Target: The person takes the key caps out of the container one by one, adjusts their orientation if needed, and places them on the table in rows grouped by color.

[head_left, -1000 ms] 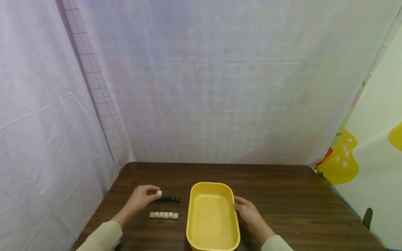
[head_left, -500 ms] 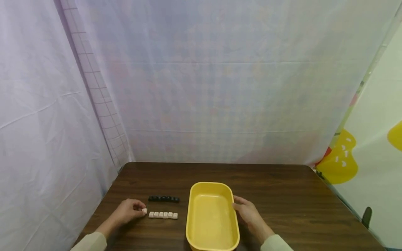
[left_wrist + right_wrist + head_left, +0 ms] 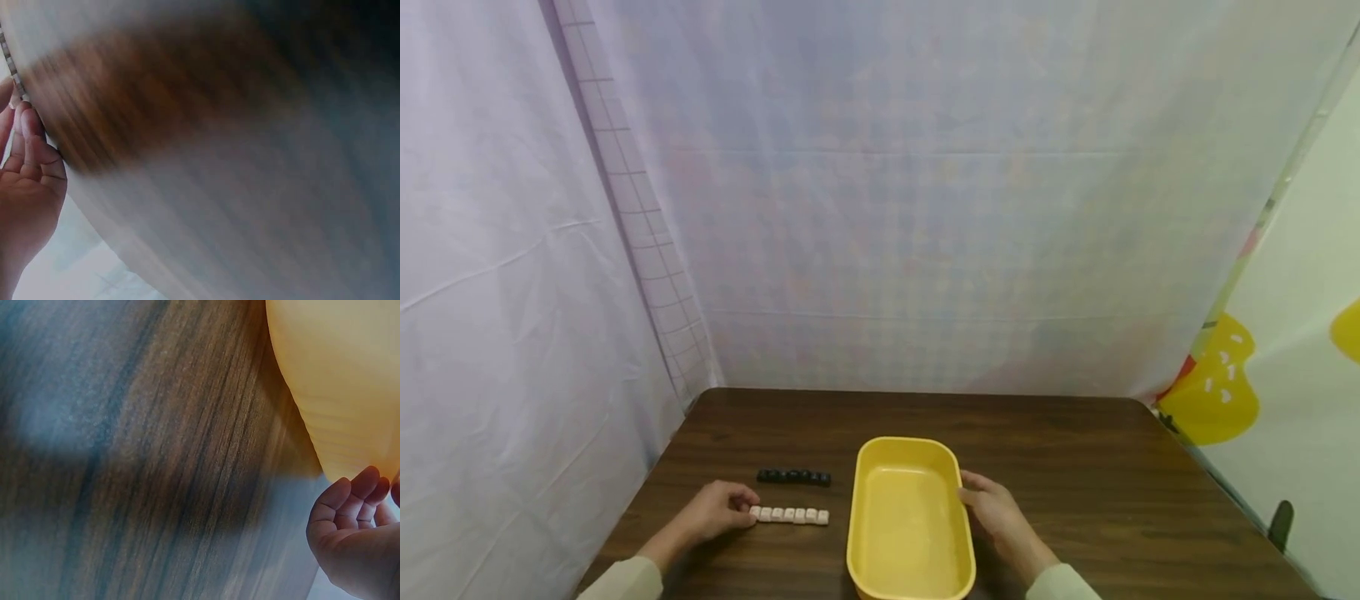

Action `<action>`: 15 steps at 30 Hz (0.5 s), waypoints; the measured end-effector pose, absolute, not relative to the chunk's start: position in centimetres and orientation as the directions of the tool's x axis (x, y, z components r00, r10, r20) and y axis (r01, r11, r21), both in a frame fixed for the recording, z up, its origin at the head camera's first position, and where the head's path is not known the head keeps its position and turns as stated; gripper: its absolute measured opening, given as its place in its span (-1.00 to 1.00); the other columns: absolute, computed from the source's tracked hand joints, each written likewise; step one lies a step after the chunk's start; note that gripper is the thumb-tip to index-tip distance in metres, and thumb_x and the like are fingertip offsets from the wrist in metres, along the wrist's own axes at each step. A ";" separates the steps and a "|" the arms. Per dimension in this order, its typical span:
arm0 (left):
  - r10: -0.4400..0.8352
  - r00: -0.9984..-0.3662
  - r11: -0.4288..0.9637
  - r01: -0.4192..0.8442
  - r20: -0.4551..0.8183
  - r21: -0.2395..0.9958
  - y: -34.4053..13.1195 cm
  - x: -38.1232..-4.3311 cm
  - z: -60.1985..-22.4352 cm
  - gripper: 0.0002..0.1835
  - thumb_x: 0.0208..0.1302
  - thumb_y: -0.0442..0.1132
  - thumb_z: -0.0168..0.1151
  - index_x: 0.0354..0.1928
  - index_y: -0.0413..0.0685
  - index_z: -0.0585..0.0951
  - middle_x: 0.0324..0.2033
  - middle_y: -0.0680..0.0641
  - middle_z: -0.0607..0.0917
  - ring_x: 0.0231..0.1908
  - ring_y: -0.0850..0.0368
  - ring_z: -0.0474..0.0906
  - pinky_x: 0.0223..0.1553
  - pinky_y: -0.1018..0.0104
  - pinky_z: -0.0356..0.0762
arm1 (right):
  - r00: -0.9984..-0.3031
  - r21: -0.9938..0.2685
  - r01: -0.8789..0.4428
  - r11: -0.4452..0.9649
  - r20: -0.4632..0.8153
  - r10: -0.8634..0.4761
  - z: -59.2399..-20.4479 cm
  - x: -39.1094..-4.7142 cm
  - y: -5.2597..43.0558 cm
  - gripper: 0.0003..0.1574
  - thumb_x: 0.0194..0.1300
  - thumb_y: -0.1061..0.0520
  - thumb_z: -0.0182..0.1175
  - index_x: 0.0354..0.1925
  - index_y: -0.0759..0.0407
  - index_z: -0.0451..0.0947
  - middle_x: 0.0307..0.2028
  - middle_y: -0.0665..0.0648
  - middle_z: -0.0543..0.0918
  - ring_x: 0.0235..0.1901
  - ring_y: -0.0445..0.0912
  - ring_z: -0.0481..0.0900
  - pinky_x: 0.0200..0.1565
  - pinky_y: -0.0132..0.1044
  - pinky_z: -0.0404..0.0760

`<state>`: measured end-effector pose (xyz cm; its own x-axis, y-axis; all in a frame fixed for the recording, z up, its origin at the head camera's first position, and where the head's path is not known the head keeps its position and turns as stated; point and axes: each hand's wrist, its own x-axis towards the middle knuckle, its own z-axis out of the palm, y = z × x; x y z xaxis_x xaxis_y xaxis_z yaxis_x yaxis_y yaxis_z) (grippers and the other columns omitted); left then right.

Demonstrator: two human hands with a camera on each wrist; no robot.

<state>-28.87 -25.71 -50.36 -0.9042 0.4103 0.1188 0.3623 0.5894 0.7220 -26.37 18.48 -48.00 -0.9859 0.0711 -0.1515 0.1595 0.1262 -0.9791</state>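
A row of several small white keycaps lies on the table left of a yellow plastic tub. At the left end of this row my left hand pinches one white keycap between thumb and fingers, in line with the others. In the left wrist view the fingertips show right at the row's end. My right hand holds the tub's right side near its rim. The right wrist view shows its curled fingers against the tub's outer wall, with the thumb only partly visible.
Behind the white row runs a parallel row of several black keycaps. The tub stands near the front of the brown wooden table. Pale curtains hang behind the table and a white cloth hangs at the left.
My left hand has carried a white keycap from beside the black row, back toward me, then right to the white row's left end. The right hand has stayed at the tub.
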 end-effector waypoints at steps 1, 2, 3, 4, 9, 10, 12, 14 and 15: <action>0.413 -0.903 0.587 0.360 0.115 0.725 -25.7 -28.9 -50.3 -0.75 0.09 -0.34 0.44 -0.18 -0.29 0.67 -0.44 0.05 0.60 -0.41 0.25 0.47 -0.37 0.37 0.46 | -0.986 -0.979 0.160 0.126 -0.151 0.073 -48.0 -26.4 18.5 -0.42 0.42 0.25 0.05 0.33 0.49 0.30 -0.07 0.37 0.66 -0.19 0.07 0.67 -0.18 -0.04 0.67; 0.412 -0.905 0.587 0.355 0.110 0.728 -25.7 -28.9 -50.3 -0.73 0.10 -0.33 0.43 -0.15 -0.30 0.66 -0.44 0.05 0.59 -0.41 0.24 0.47 -0.37 0.36 0.45 | -0.986 -0.980 0.161 0.120 -0.153 0.072 -48.0 -26.4 18.5 -0.42 0.43 0.25 0.05 0.33 0.48 0.30 -0.07 0.37 0.66 -0.19 0.07 0.67 -0.17 -0.05 0.66; 0.410 -0.905 0.587 0.356 0.111 0.727 -25.8 -29.0 -50.2 -0.70 0.12 -0.32 0.43 -0.13 -0.32 0.65 -0.44 0.05 0.59 -0.41 0.24 0.47 -0.38 0.36 0.45 | -0.985 -0.980 0.161 0.118 -0.153 0.073 -48.0 -26.5 18.5 -0.42 0.43 0.25 0.04 0.34 0.48 0.30 -0.07 0.36 0.66 -0.19 0.07 0.67 -0.17 -0.05 0.66; 0.403 -0.909 0.590 0.350 0.110 0.728 -25.8 -29.0 -50.1 -0.68 0.13 -0.30 0.42 -0.10 -0.32 0.64 -0.43 0.05 0.58 -0.40 0.23 0.47 -0.38 0.35 0.45 | -0.986 -0.981 0.159 0.113 -0.152 0.073 -48.0 -26.6 18.5 -0.42 0.43 0.25 0.04 0.33 0.48 0.30 -0.08 0.36 0.67 -0.19 0.07 0.67 -0.17 -0.05 0.66; 0.342 -0.928 0.631 0.345 0.150 0.695 -25.4 -29.0 -49.6 -0.65 0.24 -0.20 0.36 -0.03 -0.31 0.63 -0.35 0.04 0.65 -0.32 0.15 0.55 -0.28 0.26 0.53 | -0.987 -0.982 0.150 0.111 -0.143 0.069 -48.0 -26.8 18.7 -0.43 0.45 0.22 0.04 0.34 0.47 0.31 -0.02 0.39 0.64 -0.13 0.09 0.66 -0.14 -0.01 0.66; 0.321 -0.934 0.642 0.336 0.157 0.689 -25.1 -28.9 -49.3 -0.65 0.26 -0.18 0.35 -0.02 -0.29 0.63 -0.32 0.03 0.66 -0.29 0.12 0.57 -0.24 0.22 0.55 | -0.988 -0.982 0.149 0.112 -0.142 0.064 -48.1 -26.8 18.8 -0.43 0.47 0.21 0.03 0.34 0.47 0.31 0.02 0.42 0.62 -0.10 0.13 0.65 -0.12 0.01 0.65; 0.272 -0.944 0.671 0.326 0.188 0.666 -24.3 -28.9 -48.8 -0.68 0.29 -0.17 0.33 -0.02 -0.26 0.65 -0.29 0.02 0.68 -0.25 0.09 0.59 -0.18 0.14 0.57 | -0.988 -0.977 0.146 0.154 -0.137 0.070 -48.1 -26.7 19.3 -0.43 0.50 0.15 0.01 0.34 0.46 0.32 0.01 0.43 0.61 -0.13 0.11 0.64 -0.17 -0.01 0.65; 0.227 -0.946 0.704 0.324 0.232 0.632 -23.1 -29.0 -48.0 -0.69 0.30 -0.17 0.33 -0.03 -0.23 0.66 -0.27 0.01 0.69 -0.23 0.08 0.61 -0.15 0.06 0.58 | -0.991 -0.965 0.121 0.233 -0.103 0.088 -48.0 -26.6 20.1 -0.44 0.52 0.12 -0.01 0.32 0.46 0.34 -0.10 0.39 0.62 -0.23 0.08 0.62 -0.28 -0.09 0.64; 0.203 -0.946 0.728 0.318 0.252 0.608 -22.3 -29.2 -47.7 -0.71 0.30 -0.17 0.34 -0.03 -0.20 0.67 -0.27 0.02 0.68 -0.23 0.07 0.60 -0.14 0.05 0.57 | -0.993 -0.948 0.098 0.302 -0.073 0.094 -47.9 -26.5 20.7 -0.44 0.53 0.10 -0.01 0.31 0.46 0.35 -0.09 0.40 0.62 -0.22 0.10 0.63 -0.26 -0.06 0.64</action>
